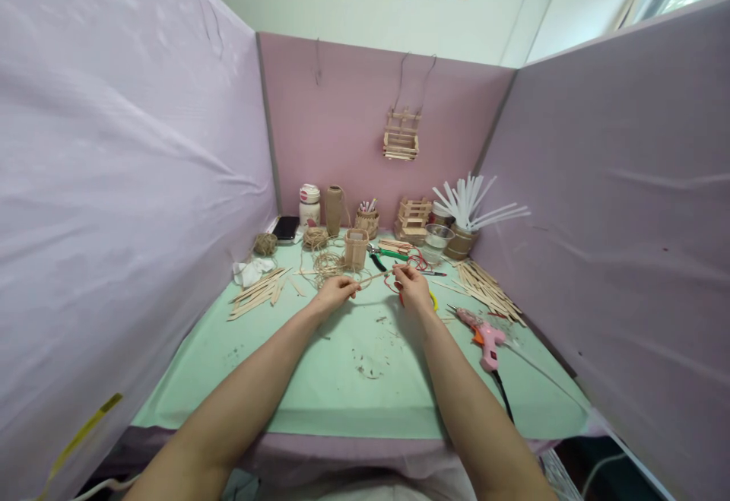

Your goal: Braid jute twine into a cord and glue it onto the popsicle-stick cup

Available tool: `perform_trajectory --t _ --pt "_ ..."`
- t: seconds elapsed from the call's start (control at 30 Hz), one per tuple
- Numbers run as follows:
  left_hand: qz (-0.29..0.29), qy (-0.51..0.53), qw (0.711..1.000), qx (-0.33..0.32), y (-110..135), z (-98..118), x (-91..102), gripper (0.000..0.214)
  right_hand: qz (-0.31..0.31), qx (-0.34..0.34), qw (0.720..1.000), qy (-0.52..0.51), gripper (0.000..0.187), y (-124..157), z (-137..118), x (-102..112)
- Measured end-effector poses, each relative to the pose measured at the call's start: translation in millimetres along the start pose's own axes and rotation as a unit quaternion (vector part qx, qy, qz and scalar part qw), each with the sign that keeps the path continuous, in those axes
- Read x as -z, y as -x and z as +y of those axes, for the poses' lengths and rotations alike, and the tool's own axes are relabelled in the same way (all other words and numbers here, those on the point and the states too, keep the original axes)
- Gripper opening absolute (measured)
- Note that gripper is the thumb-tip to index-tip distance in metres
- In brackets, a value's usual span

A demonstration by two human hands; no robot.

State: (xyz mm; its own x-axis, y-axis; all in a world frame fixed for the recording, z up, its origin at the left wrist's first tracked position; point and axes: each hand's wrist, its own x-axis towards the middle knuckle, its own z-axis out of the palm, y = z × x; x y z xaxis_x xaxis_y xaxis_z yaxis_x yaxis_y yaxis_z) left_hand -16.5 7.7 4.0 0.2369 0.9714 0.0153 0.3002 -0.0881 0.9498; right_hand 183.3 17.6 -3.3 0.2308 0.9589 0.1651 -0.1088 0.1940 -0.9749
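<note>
A length of jute twine (374, 278) runs taut between my two hands, a little above the green cloth. My left hand (338, 293) pinches one end of the stretch. Thumb and fingers of my right hand (411, 286) close on the other. Just behind them stands a small wooden stick box (357, 250), with a loose heap of twine (329, 264) on its left. Scissors with yellow and red handles (433, 301) lie partly hidden under my right hand. Green-handled pliers (393, 255) rest farther back.
A pink glue gun (487, 340) with its cord lies at the right. Wooden sticks are spread at left (259, 294) and right (487, 288). Glue sticks (468, 201) stand in a pot at the back right, near a clear cup (439, 241). Fabric walls enclose three sides.
</note>
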Motion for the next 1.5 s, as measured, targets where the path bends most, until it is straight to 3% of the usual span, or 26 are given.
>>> perform_trajectory --t 0.13,0.3,0.4,0.47,0.53,0.57,0.63,0.73,0.8,0.87,1.07,1.2,1.3,1.4,1.5 --pt "0.008 -0.032 0.999 -0.018 -3.7 0.8 12.3 0.045 0.027 0.011 1.0 -0.007 0.033 -4.4 -2.6 6.9" --pt "0.039 -0.063 0.996 -0.053 -1.9 7.3 15.5 0.036 0.019 0.014 1.0 0.004 0.031 -4.8 -3.5 6.6" --pt "0.072 -0.111 0.986 -0.104 -1.3 9.1 14.2 0.031 0.044 0.055 0.995 0.073 0.029 -2.3 -6.4 5.5" --pt "0.097 -0.156 0.971 -0.154 -0.2 9.0 12.2 0.028 0.11 0.141 0.968 0.173 0.029 2.4 -9.6 3.6" --pt "0.113 -0.199 0.951 -0.207 2.1 8.8 8.9 0.027 0.155 0.254 0.911 0.284 0.033 9.7 -12.6 -0.5" --pt "0.117 -0.217 0.942 -0.229 3.8 8.9 6.9 0.026 0.14 0.302 0.883 0.33 0.036 14.0 -13.5 -3.6" --pt "0.111 -0.243 0.928 -0.259 7.4 8.9 2.8 0.026 0.033 0.362 0.846 0.39 0.036 22.2 -13.6 -11.0" --pt "0.084 -0.26 0.918 -0.286 10.6 8.2 -1.4 0.025 -0.124 0.364 0.822 0.419 0.027 30.1 -10.5 -21.3" --pt "0.069 -0.268 0.917 -0.288 9.7 6.7 -1.3 0.024 -0.166 0.332 0.821 0.434 0.02 30.9 -8.5 -24.2" --pt "0.066 -0.282 0.916 -0.279 6.5 4.8 1.6 0.023 -0.163 0.294 0.823 0.458 0.021 28.7 -7.9 -22.7" --pt "0.128 -0.324 0.908 -0.233 -3.0 2.6 19.5 0.023 -0.101 0.234 0.838 0.484 0.028 17.0 -9.5 -5.1" --pt "0.16 -0.344 0.902 -0.205 -3.7 3.2 28.6 0.023 -0.023 0.198 0.848 0.491 0.024 10.0 -9.5 6.6" --pt "0.194 -0.349 0.899 -0.18 -4.9 1.8 34.6 0.025 0.015 0.21 0.856 0.472 0.027 3.0 -9.3 15.3" --pt "0.218 -0.335 0.898 -0.183 -7.7 -1.5 40.8 0.023 -0.008 0.254 0.858 0.447 0.026 -3.2 -8.6 21.8" --pt "0.23 -0.313 0.901 -0.193 -10.1 -4.2 45.2 0.022 0.01 0.241 0.865 0.44 0.026 -4.3 -9.8 25.2"
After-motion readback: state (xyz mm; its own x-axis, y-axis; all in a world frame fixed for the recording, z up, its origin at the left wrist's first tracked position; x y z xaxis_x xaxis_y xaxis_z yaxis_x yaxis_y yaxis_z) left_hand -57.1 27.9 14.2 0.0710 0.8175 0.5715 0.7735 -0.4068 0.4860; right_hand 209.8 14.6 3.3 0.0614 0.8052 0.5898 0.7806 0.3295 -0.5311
